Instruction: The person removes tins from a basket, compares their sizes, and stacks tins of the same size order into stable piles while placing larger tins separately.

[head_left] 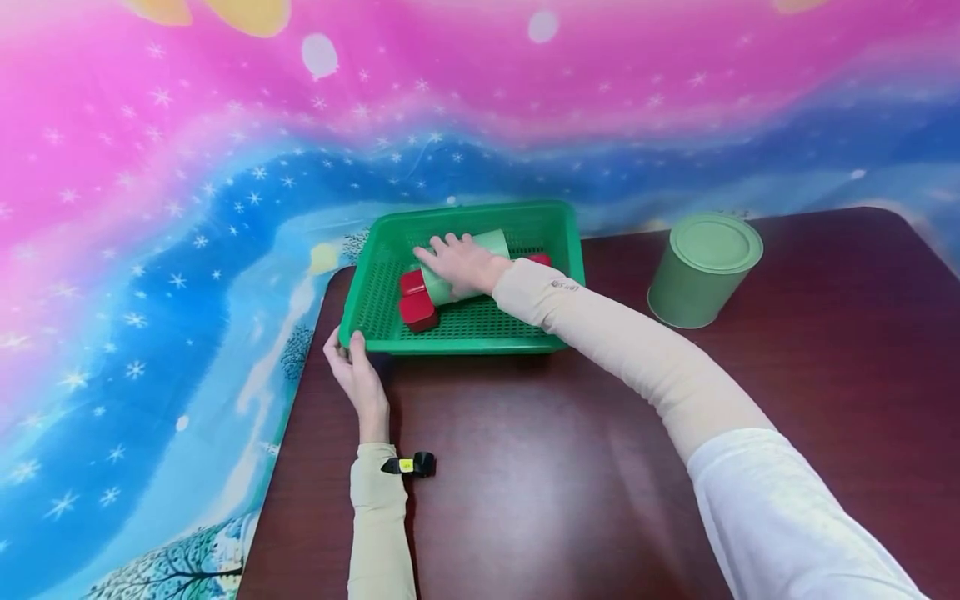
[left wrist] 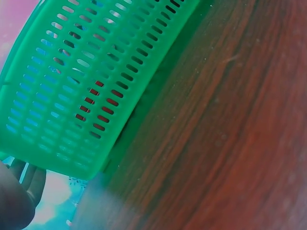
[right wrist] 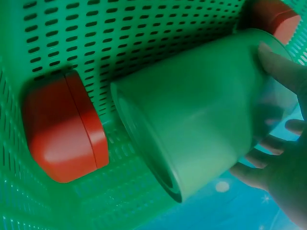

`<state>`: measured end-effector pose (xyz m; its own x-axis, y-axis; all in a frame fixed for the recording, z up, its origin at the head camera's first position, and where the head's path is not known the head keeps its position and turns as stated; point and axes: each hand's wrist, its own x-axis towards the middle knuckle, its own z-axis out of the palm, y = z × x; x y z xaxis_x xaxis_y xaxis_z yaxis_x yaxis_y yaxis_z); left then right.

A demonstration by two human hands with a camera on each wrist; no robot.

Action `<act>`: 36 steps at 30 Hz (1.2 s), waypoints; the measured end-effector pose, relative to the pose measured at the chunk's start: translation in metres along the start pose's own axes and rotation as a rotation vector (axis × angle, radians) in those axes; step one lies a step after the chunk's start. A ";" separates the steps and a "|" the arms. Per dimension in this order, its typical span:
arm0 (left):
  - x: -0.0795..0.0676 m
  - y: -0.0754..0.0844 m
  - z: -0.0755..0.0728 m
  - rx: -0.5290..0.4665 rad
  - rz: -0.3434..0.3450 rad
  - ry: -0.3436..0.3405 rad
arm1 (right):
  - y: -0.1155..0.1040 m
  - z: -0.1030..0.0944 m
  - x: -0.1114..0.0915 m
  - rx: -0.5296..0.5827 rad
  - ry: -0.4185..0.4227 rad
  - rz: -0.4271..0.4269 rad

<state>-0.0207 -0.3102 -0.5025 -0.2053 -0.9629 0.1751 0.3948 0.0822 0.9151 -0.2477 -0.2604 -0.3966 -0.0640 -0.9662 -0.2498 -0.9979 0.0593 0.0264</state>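
A green plastic basket (head_left: pixel 472 344) with slotted walls stands on the table. My left hand (head_left: pixel 360 375) grips its near left corner, thumb over the rim; in the left wrist view the fingers show beside the basket wall (left wrist: pixel 72 139). Inside the basket a pale green can (right wrist: pixel 206 105) lies on its side. Over it is my right hand (head_left: pixel 467 265), which holds the can with the thumb on one side and the fingers spread round the other. Red boxes with rounded corners lie at both ends of the can, one red box (right wrist: pixel 62 129) large in the right wrist view.
Another pale green can (head_left: pixel 701 271), larger in the head view and with its lid on, stands upright to the right of the basket. The dark wooden table (head_left: pixel 525 467) reaches back to a colourful cloth (head_left: pixel 480 108) hanging behind and at the left.
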 end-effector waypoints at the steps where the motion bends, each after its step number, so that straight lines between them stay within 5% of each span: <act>1: 0.000 0.000 0.001 -0.001 0.003 -0.002 | 0.001 0.001 0.001 0.007 0.002 0.006; 8: 0.001 -0.001 -0.001 0.013 0.024 0.009 | 0.002 0.011 0.015 -0.015 0.013 -0.005; 14: 0.003 0.001 -0.003 0.021 0.033 0.012 | -0.005 0.011 0.024 -0.007 0.101 -0.027; 22: 0.004 -0.003 0.004 0.015 0.027 0.000 | 0.007 0.001 0.012 0.314 0.126 -0.010; 29: 0.005 -0.005 0.012 -0.010 0.041 -0.037 | 0.044 -0.016 -0.019 0.609 0.311 -0.046; 36: 0.011 -0.005 0.011 0.001 0.043 -0.032 | 0.053 -0.020 -0.044 0.720 0.496 -0.003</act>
<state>-0.0345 -0.3186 -0.5013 -0.2165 -0.9499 0.2253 0.4030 0.1232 0.9069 -0.2975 -0.2198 -0.3647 -0.2166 -0.9543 0.2060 -0.7728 0.0386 -0.6335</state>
